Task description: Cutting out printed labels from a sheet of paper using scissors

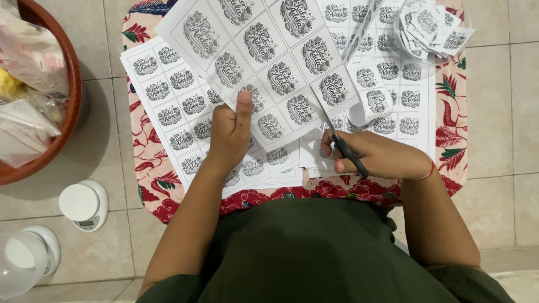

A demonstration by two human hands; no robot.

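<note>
My left hand (pixel 231 132) pinches the near edge of a white sheet of printed black-and-white square labels (pixel 264 50), thumb on top, and holds it lifted over the table. My right hand (pixel 377 157) grips black-handled scissors (pixel 336 133). Their blades point away from me and sit in a cut running up the sheet between two label columns. More label sheets (pixel 168 106) lie flat beneath. A heap of cut single labels (pixel 431 28) rests at the far right.
The sheets lie on a small table covered with a red floral cloth (pixel 449 129), standing on a tiled floor. A brown bowl (pixel 72 106) holding plastic bags stands at left. A white kitchen scale (pixel 84 205) and a clear jar (pixel 25 261) sit on the floor.
</note>
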